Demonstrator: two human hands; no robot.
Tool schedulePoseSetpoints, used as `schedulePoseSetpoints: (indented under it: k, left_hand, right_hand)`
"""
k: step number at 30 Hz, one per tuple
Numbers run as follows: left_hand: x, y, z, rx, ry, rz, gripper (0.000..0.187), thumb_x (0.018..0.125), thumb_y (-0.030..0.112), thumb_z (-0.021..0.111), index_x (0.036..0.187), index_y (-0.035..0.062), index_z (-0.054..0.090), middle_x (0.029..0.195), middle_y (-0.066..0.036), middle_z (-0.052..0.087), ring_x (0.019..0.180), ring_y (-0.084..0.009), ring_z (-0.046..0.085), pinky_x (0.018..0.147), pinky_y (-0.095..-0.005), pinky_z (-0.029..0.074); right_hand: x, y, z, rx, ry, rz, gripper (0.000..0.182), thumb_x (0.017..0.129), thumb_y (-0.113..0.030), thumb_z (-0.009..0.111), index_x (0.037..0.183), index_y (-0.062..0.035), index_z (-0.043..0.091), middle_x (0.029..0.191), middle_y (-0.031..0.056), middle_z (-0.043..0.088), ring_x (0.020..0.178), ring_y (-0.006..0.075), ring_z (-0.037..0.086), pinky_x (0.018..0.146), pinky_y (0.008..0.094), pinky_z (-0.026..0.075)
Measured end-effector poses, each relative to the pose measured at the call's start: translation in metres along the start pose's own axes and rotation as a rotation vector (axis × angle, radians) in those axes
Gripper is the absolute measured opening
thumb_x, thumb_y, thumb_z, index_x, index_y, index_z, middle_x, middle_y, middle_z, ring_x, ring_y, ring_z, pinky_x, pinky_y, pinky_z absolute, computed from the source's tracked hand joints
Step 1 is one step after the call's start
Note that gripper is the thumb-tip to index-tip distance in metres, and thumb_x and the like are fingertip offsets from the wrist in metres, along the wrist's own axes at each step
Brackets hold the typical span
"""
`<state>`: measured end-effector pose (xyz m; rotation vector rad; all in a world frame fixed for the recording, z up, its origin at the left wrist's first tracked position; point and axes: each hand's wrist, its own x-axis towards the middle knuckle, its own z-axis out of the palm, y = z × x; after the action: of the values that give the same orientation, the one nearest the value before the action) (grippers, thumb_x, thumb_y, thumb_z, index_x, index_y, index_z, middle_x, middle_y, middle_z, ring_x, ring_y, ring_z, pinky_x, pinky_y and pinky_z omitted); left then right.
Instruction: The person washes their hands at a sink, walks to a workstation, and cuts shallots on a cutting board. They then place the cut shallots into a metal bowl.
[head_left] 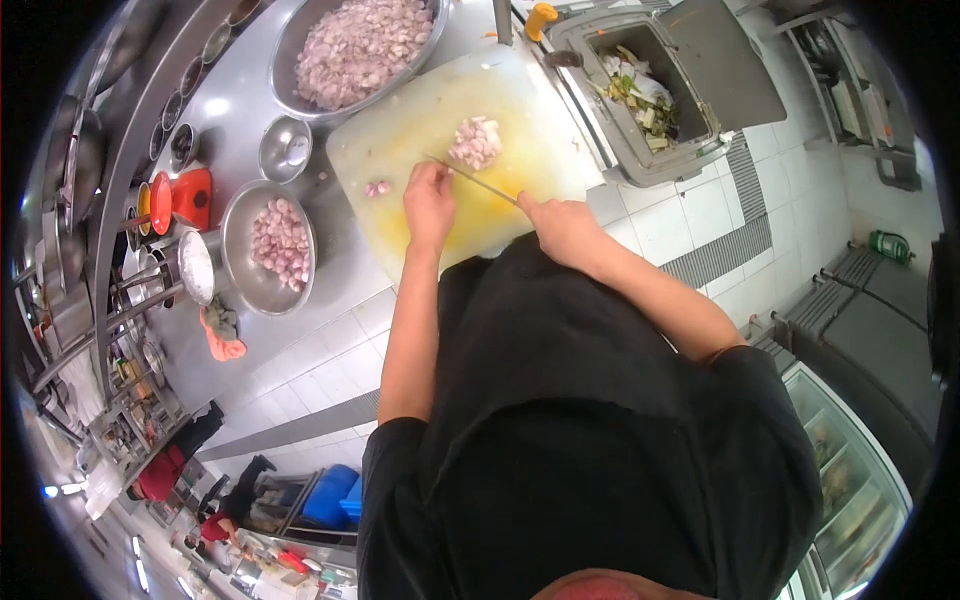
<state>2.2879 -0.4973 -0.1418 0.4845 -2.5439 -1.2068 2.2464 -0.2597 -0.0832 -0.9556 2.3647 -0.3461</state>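
A knife (485, 185) lies across the yellow-stained cutting board (370, 145), its handle end in my right hand (562, 230), whose fingers are wrapped round it. Beside the blade's tip, my left hand (430, 200) has its fingers bent together over the board; whatever is under the fingertips is too small to make out. A small heap of chopped shallots (476, 143) sits on the board just beyond the blade. A couple of peeled shallots (378, 188) rest to the left of my left hand.
A large bowl of cut shallots (352, 50) stands beyond the board. At the left are a small metal bowl (285, 149), a bowl of peeled shallots (279, 245) and a red scale (192, 198). An open waste bin (645, 100) adjoins the board's right side. Two people are far off, lower left.
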Motion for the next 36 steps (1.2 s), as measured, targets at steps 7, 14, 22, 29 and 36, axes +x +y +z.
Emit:
schedulePoseSetpoints:
  k: [7,14,22,29,36]
  left_hand:
    - [0.010,0.003,0.006,0.048,-0.036,0.071,0.009,0.088,-0.003,0.067,0.096,-0.0012,0.067,0.097,-0.019,0.065,0.087,-0.0379,0.066,0.077,-0.0426,0.053]
    - [0.008,-0.003,0.013,0.082,-0.030,0.251,0.012,0.089,-0.007,0.058,0.097,-0.0013,0.065,0.100,-0.019,0.065,0.094,-0.0416,0.063,0.082,-0.0456,0.051]
    - [0.012,0.000,0.011,0.173,-0.073,0.262,0.015,0.086,-0.008,0.056,0.096,-0.0001,0.064,0.100,-0.018,0.066,0.097,-0.0404,0.063,0.085,-0.0462,0.051]
    - [0.008,0.000,0.012,0.196,-0.042,0.271,0.013,0.086,-0.007,0.057,0.094,-0.0010,0.064,0.098,-0.018,0.066,0.096,-0.0396,0.063,0.085,-0.0458,0.052]
    - [0.008,-0.007,0.016,0.184,0.009,0.303,0.009,0.087,-0.007,0.063,0.093,-0.0014,0.065,0.098,-0.017,0.068,0.092,-0.0379,0.066,0.083,-0.0438,0.053]
  right_hand:
    - [0.016,0.013,0.009,0.048,-0.083,0.081,0.038,0.088,-0.001,0.055,0.125,-0.0051,0.052,0.091,0.0206,0.072,0.089,0.0409,0.072,0.076,0.0505,0.057]
    - [0.002,0.014,-0.003,0.005,-0.031,0.091,0.037,0.088,-0.002,0.057,0.124,-0.0054,0.051,0.091,0.0194,0.073,0.087,0.0397,0.073,0.075,0.0491,0.058]
    - [0.001,0.016,0.010,-0.126,0.141,-0.026,0.026,0.089,-0.007,0.058,0.114,-0.0046,0.052,0.078,0.0146,0.071,0.072,0.0357,0.073,0.064,0.0458,0.058]
    - [0.006,0.019,0.013,-0.139,0.180,-0.059,0.027,0.089,-0.008,0.058,0.114,-0.0032,0.052,0.076,0.0136,0.071,0.070,0.0356,0.073,0.062,0.0453,0.057]
    - [0.002,0.015,0.010,-0.144,0.180,-0.051,0.028,0.088,-0.008,0.059,0.114,-0.0055,0.053,0.074,0.0127,0.069,0.068,0.0345,0.072,0.060,0.0452,0.057]
